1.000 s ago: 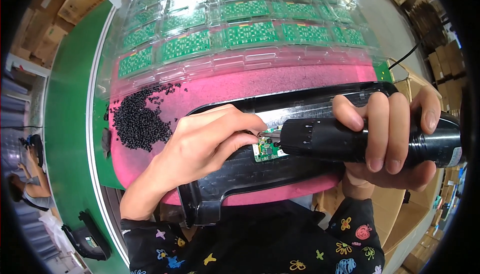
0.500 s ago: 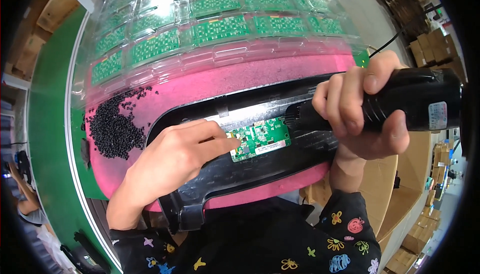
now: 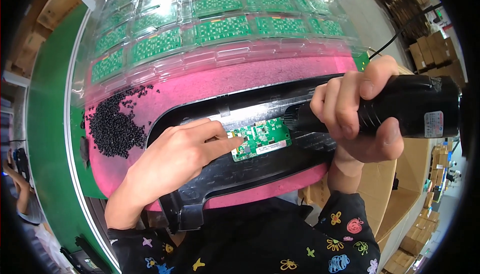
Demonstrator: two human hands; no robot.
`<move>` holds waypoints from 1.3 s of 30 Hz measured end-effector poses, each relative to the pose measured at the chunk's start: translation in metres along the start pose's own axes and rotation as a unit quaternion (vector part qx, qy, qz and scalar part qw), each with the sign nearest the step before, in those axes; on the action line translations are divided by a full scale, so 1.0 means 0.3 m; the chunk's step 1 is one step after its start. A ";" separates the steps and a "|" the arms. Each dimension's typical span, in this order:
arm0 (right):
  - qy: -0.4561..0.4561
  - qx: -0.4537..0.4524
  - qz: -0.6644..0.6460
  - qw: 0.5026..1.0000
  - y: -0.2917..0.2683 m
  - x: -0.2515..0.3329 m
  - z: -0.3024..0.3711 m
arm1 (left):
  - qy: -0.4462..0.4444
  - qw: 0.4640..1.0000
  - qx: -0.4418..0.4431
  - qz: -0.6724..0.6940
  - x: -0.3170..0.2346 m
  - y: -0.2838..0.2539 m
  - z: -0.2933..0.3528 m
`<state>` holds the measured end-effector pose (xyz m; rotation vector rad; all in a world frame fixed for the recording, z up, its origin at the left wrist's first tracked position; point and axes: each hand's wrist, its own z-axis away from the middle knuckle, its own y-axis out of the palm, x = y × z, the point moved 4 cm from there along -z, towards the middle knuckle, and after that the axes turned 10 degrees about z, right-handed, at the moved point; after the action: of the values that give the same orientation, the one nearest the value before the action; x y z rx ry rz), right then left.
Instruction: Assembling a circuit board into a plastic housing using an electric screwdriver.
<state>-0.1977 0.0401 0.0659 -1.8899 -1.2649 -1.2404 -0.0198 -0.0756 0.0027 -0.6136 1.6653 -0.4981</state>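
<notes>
A green circuit board (image 3: 272,136) with a white label strip lies inside a long black plastic housing (image 3: 220,176), hollow side up. My left hand (image 3: 182,149) reaches over the housing from the left, its fingers bent together and pressing on the board's left end; the thumb is mostly hidden. My right hand (image 3: 352,106) is wrapped round a black power screwdriver (image 3: 407,106). The screwdriver's narrow front end is at the board's right edge, where I cannot make out the bit or a screw.
Behind the housing, clear plastic trays (image 3: 225,51) hold several green boards. A heap of small black screws (image 3: 115,129) lies on the pink mat (image 3: 260,64) at left. An opened cardboard box (image 3: 395,194) stands at right. Another person's arm (image 3: 22,189) shows at far left.
My right hand has shifted slightly down and left, and the back end of the screwdriver has dipped a little. My left hand and the board have hardly moved.
</notes>
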 end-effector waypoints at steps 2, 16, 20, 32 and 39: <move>-0.025 0.042 -0.054 0.997 -0.014 -0.003 -0.002 | -0.010 0.999 -0.048 0.010 -0.005 -0.004 -0.002; -0.142 0.061 -0.223 0.963 0.075 0.009 0.053 | -0.066 0.958 -0.063 0.271 -0.001 -0.014 -0.021; -0.151 0.079 -0.212 0.962 0.068 0.019 0.049 | -0.090 0.956 -0.064 0.271 0.004 -0.013 -0.022; -0.174 0.119 -0.197 0.958 0.078 0.017 0.053 | -0.063 0.976 -0.061 0.197 -0.008 -0.006 -0.019; -0.181 0.080 -0.171 0.965 0.047 0.036 0.035 | -0.055 0.970 -0.109 0.211 -0.005 -0.009 -0.023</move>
<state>-0.1792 0.0473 0.0719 -1.8885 -1.8903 -0.9363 -0.0261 -0.0768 0.0068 -0.4175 1.6958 0.0271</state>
